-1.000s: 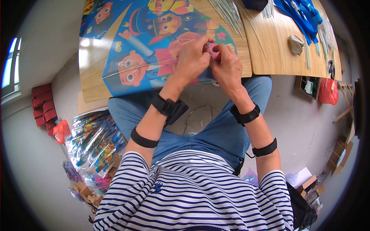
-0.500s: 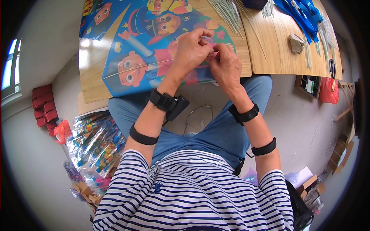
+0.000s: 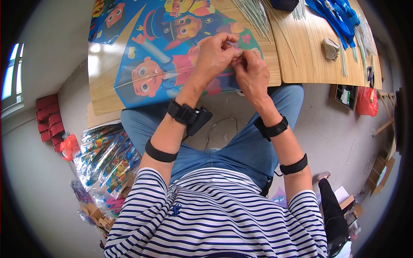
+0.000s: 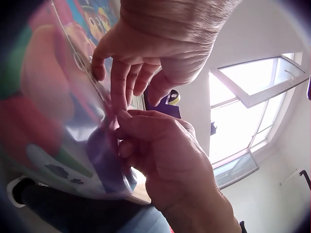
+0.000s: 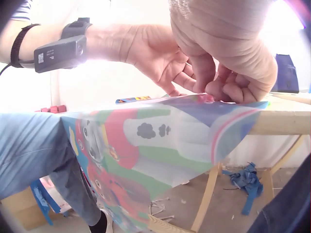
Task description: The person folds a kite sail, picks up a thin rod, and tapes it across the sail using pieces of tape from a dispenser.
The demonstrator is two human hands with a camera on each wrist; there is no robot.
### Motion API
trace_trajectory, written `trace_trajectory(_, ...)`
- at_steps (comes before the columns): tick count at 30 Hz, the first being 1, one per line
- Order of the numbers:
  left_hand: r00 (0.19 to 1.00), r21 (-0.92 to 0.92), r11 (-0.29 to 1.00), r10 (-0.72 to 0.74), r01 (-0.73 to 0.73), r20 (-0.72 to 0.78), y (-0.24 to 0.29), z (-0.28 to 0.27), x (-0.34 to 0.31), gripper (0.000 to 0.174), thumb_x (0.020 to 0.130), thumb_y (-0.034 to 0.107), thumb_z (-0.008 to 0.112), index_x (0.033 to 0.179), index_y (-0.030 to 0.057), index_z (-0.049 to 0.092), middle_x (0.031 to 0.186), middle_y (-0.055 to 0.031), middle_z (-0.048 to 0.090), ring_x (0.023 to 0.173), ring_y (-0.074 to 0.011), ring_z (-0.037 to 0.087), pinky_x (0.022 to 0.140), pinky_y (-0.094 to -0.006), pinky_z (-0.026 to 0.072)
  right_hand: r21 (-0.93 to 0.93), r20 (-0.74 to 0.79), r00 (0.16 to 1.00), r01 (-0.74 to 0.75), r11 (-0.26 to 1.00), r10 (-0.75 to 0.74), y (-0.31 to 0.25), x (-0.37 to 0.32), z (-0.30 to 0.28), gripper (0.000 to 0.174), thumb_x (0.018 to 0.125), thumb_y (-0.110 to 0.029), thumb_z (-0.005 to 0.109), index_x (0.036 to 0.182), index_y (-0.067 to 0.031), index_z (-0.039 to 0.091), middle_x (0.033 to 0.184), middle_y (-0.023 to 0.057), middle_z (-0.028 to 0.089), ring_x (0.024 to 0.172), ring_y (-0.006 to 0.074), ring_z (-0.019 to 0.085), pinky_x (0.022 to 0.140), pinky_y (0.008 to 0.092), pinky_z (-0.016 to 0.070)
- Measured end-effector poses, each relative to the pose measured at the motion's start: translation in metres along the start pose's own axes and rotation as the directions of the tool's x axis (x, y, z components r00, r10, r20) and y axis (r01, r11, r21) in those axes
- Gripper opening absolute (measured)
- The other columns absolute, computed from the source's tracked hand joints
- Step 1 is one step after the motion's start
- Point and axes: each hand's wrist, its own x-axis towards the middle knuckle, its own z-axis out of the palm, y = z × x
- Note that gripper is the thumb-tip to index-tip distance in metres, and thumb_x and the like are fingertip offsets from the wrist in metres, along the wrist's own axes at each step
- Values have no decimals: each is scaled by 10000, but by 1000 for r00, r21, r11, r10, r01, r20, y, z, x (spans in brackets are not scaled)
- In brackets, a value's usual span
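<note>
A thin printed sheet [image 3: 178, 64] with cartoon figures hangs over the table's near edge. Along it runs a thin pale rod [image 3: 172, 70]. In the head view my left hand [image 3: 215, 60] meets my right hand [image 3: 254, 75] over a pink part of the sheet. In the left wrist view my left hand [image 4: 160, 43] has fairly straight fingers against the sheet and rod, one tip touching the right thumb. The right hand [image 5: 231, 48] pinches the sheet [image 5: 160, 138] near its edge, fingers curled; what lies between the fingertips is hidden.
Pale rods [image 3: 254, 17], blue straps [image 3: 337, 19], a crumpled pale item [image 3: 331, 49] and scissors [image 3: 370, 75] lie on the table [image 3: 312, 71]. Glossy wrapped sheets [image 3: 109, 159] are at lower left. Another person's dark-clothed leg [image 3: 331, 206] shows at lower right.
My left hand has shifted slightly up and its fingertips have come closer to the right hand's. The right hand has barely moved. A person's leg has come into view at lower right.
</note>
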Motion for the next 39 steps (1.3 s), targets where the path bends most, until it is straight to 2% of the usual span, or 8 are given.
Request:
trace_trajectory(4,997,-44,996,-77,76,-28,8,-3,-6,257,836,2,665,1086,-58,661,857,-126,715,702,-136,694,648,-280,565,79,-40,997,-56,995,59,5,-1,3,80,847,-77,626,903,-38,667,916,182,650,818,409,642,706,477,513)
trace_trajectory(7,986,125,985,130,-117,-100,-8,-13,-14,277,884,-2,614,1158,3,652,959,-55,679,908,-151,674,804,-287,556,39,-43,999,-11,999,13,10,0,2,91,849,-78,623,909,-36,678,927,188,654,833,406,645,719,476,515)
trace_trajectory(10,929,524,810,359,-265,-86,-12,-20,-41,288,863,-16,620,1148,3,655,974,-81,683,979,-216,662,936,-364,521,-7,-48,998,-27,1000,27,6,-1,0,86,849,-79,624,902,-40,680,911,186,657,814,408,650,716,481,521)
trace_trajectory(13,872,704,610,488,-364,28,-15,-24,-56,376,850,29,665,1224,6,629,1129,-129,672,1128,-320,613,1071,-435,437,-95,-38,999,-42,995,39,2,-1,-3,81,852,-94,630,888,-48,687,894,175,669,788,407,659,705,485,529)
trace_trajectory(19,905,808,490,410,-327,118,-28,-17,-59,704,868,277,732,1469,36,457,1534,-173,434,1474,-362,307,1216,-516,191,-129,-2,995,-96,987,97,5,-1,-6,82,854,-127,649,850,-55,687,889,162,690,776,389,674,691,478,535)
trace_trajectory(31,920,833,464,369,-302,129,-34,-13,-59,907,732,447,833,1476,81,466,1564,-200,366,1482,-395,249,1189,-614,139,-277,-14,980,188,942,-200,7,9,-14,72,760,-99,730,781,-66,670,862,101,620,848,319,616,722,434,504)
trace_trajectory(37,927,797,528,359,-293,104,-22,-14,-55,832,721,333,854,1434,72,513,1502,-183,458,1439,-380,343,1178,-606,165,-306,-27,983,165,938,-182,10,10,-12,51,772,-95,714,791,-54,691,845,112,625,845,321,637,729,433,502)
trace_trajectory(39,894,720,563,406,-406,188,-20,-14,-47,815,720,264,849,1436,74,510,1474,-165,497,1423,-358,386,1178,-595,182,-293,-25,985,158,943,-172,10,10,-12,54,775,-102,709,793,-53,695,843,114,626,842,324,638,733,433,503)
